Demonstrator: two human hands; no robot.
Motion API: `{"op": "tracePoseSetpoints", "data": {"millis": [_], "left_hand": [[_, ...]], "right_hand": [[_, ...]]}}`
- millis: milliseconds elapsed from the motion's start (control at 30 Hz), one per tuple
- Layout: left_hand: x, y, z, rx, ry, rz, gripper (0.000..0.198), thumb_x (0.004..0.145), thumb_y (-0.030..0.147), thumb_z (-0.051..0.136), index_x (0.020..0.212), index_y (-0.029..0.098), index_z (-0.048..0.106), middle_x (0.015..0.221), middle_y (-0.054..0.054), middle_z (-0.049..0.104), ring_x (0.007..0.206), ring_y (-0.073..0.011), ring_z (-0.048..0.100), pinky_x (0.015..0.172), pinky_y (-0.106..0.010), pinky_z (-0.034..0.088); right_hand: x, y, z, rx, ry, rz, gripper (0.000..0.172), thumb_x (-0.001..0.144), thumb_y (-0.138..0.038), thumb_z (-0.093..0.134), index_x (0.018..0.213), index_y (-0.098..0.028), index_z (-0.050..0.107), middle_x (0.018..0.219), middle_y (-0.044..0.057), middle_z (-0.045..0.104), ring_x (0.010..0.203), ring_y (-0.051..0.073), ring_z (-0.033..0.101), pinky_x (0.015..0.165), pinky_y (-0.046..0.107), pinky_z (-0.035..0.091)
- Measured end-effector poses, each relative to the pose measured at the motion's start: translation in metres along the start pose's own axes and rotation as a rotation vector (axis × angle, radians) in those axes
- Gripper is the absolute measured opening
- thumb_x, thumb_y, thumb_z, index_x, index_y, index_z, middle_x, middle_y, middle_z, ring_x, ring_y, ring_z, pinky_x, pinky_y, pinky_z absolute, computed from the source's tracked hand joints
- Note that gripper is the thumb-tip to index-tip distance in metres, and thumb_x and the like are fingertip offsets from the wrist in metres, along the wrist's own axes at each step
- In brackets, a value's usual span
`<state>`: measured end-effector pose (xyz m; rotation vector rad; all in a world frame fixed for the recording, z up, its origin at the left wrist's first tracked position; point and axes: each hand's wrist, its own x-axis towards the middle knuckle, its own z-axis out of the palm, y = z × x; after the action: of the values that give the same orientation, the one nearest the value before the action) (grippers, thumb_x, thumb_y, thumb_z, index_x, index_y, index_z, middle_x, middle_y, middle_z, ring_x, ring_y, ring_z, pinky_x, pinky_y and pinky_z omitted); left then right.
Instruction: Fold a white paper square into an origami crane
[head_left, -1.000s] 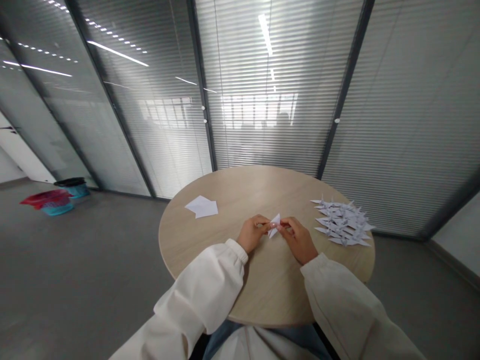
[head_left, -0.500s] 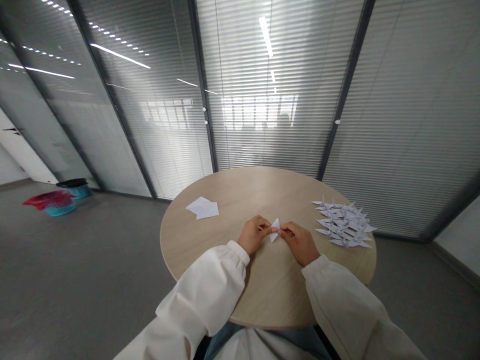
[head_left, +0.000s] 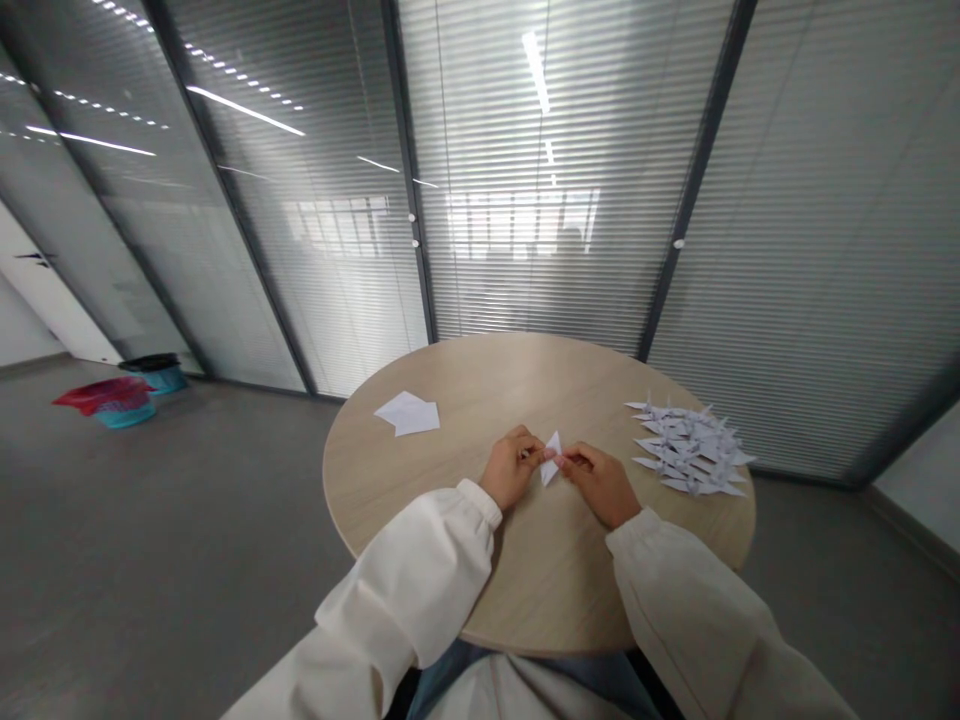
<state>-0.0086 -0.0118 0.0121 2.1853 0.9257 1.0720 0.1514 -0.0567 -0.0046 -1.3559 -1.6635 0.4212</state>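
A small folded piece of white paper is held between my two hands, just above the middle of the round table. My left hand pinches its left side between thumb and fingers. From the right, my right hand grips the opposite side with thumb and forefinger. Pointed paper tips show above and below the fingertips, while the middle is partly hidden by them. On the right of the table lie several folded paper cranes in close rows. White paper sheets rest flat at the left.
The round wooden table has its far edge close to a glass partition with blinds. On the floor at the left stand a blue bin with a red liner and another with a black liner.
Both hands keep their hold on the folded paper, with only slight finger movement. The whole view has shifted a little.
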Motion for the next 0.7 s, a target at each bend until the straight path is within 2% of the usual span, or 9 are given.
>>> {"op": "tracePoseSetpoints", "data": {"millis": [200, 367, 533, 700], "left_hand": [[0.0003, -0.0059, 0.0037, -0.056, -0.031, -0.066, 0.025, 0.077, 0.039, 0.054, 0.079, 0.016, 0.064, 0.073, -0.001, 0.058, 0.069, -0.0118, 0.052, 0.063, -0.022, 0.039], [0.0016, -0.006, 0.0045, -0.143, -0.061, -0.129, 0.026, 0.073, 0.039, 0.058, 0.074, 0.014, 0.065, 0.063, 0.001, 0.057, 0.059, -0.0096, 0.049, 0.056, -0.02, 0.037], [0.0013, -0.0013, 0.0039, -0.214, 0.005, -0.152, 0.028, 0.072, 0.04, 0.059, 0.075, 0.013, 0.068, 0.064, 0.0, 0.061, 0.058, -0.0098, 0.051, 0.055, -0.019, 0.036], [-0.0003, 0.0016, 0.004, -0.25, 0.031, -0.146, 0.034, 0.069, 0.045, 0.063, 0.077, 0.013, 0.07, 0.066, -0.002, 0.064, 0.059, -0.0106, 0.052, 0.055, -0.02, 0.037]], "right_hand": [[-0.0016, 0.0009, 0.0039, -0.028, -0.048, -0.049, 0.023, 0.081, -0.037, 0.049, 0.08, -0.017, 0.062, 0.076, 0.004, 0.065, 0.068, 0.016, 0.059, 0.063, 0.026, 0.045], [-0.0016, 0.0015, 0.0068, -0.008, -0.072, -0.051, 0.019, 0.078, -0.033, 0.053, 0.083, -0.018, 0.063, 0.08, 0.006, 0.066, 0.069, 0.017, 0.06, 0.065, 0.028, 0.047], [-0.0009, -0.0023, 0.0053, 0.051, -0.072, 0.022, 0.023, 0.076, -0.036, 0.055, 0.084, -0.017, 0.064, 0.08, 0.006, 0.066, 0.071, 0.018, 0.061, 0.065, 0.027, 0.047], [-0.0002, -0.0019, 0.0041, 0.115, -0.148, 0.05, 0.028, 0.076, -0.041, 0.056, 0.082, -0.016, 0.068, 0.072, 0.003, 0.066, 0.066, 0.017, 0.06, 0.06, 0.024, 0.044]]}}
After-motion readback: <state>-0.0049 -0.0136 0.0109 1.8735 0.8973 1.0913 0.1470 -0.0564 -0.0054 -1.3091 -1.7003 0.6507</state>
